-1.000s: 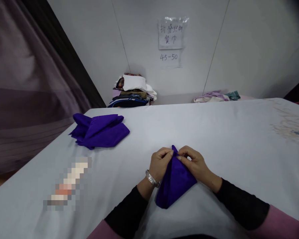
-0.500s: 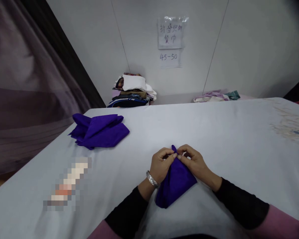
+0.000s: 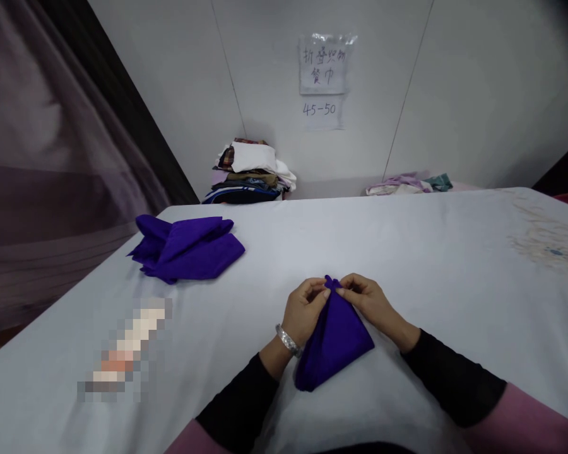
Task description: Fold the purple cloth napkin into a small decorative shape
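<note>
In front of me on the white-covered table [image 3: 284, 246] lies a purple cloth napkin [image 3: 341, 343], folded into a rough triangle with its narrow tip pointing away from me. My left hand [image 3: 306, 310], with a silver bracelet at the wrist, pinches the left side of that tip. On the other side, my right hand [image 3: 366, 296] pinches the tip between thumb and fingers. Two small purple points stick up between my fingertips. The underside of the napkin is hidden.
Loose purple cloths [image 3: 189, 249] lie bunched at the table's left. A pixelated patch [image 3: 127, 347] covers something nearer me. Behind the far edge are a pile of folded clothes [image 3: 253, 173] and a lower cloth heap [image 3: 407, 183]. Handwritten signs [image 3: 322, 72] hang on the wall.
My hands have drawn slightly apart at the napkin's tip. The single point there now shows as two small points with a notch between them.
</note>
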`<state>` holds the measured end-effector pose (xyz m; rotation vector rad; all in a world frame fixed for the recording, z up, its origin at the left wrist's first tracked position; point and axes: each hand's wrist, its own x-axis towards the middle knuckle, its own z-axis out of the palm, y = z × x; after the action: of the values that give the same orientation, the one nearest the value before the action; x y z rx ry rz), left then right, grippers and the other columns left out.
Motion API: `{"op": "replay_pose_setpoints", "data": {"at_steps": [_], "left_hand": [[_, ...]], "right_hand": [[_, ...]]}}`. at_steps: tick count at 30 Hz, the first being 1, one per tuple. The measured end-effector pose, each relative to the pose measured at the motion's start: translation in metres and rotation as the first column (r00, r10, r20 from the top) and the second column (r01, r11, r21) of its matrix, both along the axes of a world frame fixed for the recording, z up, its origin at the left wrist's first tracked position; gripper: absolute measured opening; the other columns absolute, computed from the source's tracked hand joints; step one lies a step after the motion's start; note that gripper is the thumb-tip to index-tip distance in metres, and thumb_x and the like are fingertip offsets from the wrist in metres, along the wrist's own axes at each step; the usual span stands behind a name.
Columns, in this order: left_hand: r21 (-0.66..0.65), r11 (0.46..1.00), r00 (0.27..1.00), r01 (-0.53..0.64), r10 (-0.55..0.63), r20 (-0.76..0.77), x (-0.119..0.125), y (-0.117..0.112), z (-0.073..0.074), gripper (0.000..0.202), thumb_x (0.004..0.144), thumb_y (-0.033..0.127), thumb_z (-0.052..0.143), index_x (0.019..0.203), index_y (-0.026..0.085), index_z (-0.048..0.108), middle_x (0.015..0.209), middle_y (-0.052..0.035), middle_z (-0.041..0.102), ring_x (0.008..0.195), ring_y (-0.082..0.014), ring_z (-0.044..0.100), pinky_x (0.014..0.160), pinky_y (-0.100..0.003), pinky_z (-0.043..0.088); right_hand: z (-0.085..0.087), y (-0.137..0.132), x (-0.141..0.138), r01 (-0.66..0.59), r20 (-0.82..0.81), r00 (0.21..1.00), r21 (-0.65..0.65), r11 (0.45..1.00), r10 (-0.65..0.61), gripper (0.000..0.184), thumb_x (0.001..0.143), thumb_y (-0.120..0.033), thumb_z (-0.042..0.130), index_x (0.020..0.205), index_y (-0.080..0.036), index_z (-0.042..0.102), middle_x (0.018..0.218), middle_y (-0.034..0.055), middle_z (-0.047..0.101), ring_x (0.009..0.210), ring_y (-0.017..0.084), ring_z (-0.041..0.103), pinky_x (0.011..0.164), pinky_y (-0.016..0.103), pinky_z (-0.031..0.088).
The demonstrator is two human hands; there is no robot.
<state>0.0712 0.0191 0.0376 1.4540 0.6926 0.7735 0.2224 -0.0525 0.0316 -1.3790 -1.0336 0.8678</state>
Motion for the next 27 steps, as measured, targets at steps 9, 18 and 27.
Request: {"op": "replay_pose_setpoints", "data": {"at_steps": [9, 18, 27], "left_hand": [[0.106, 0.989, 0.914, 0.105, -0.054, -0.403, -0.034, -0.030, -0.005, 0.048, 0.074, 0.038, 0.062, 0.119, 0.025, 0.052, 0.109, -0.0058, 0.062, 0.069, -0.0156, 0.057, 0.065, -0.030, 0.046], [0.198, 0.969, 0.857, 0.149, -0.027, -0.515, -0.043, -0.026, -0.003, 0.040, 0.084, 0.034, 0.049, 0.123, 0.025, 0.046, 0.103, -0.0016, 0.065, 0.066, -0.0122, 0.059, 0.065, -0.027, 0.047], [0.617, 0.749, 0.781, 0.241, 0.227, -0.582, 0.000, 0.023, -0.014, 0.023, 0.084, 0.019, 0.046, 0.098, 0.017, 0.064, 0.098, -0.0054, 0.065, 0.095, -0.0186, 0.055, 0.087, -0.033, 0.043]], "right_hand": [[-0.009, 0.008, 0.007, -0.033, -0.068, 0.997, -0.116, 0.993, 0.025, 0.016, 0.068, -0.031, 0.065, 0.069, -0.019, 0.055, 0.064, -0.0046, 0.053, 0.055, 0.010, 0.046, 0.053, 0.024, 0.037], [-0.006, 0.015, 0.008, -0.033, -0.078, 0.997, -0.128, 0.991, 0.023, 0.017, 0.065, -0.031, 0.067, 0.066, -0.019, 0.055, 0.061, -0.0050, 0.051, 0.055, 0.010, 0.043, 0.053, 0.024, 0.034], [-0.017, 0.004, 0.017, -0.043, -0.191, 0.981, -0.093, 0.995, 0.025, 0.017, 0.065, -0.032, 0.071, 0.070, -0.020, 0.059, 0.075, -0.0016, 0.061, 0.066, 0.013, 0.052, 0.065, 0.029, 0.040]]}}
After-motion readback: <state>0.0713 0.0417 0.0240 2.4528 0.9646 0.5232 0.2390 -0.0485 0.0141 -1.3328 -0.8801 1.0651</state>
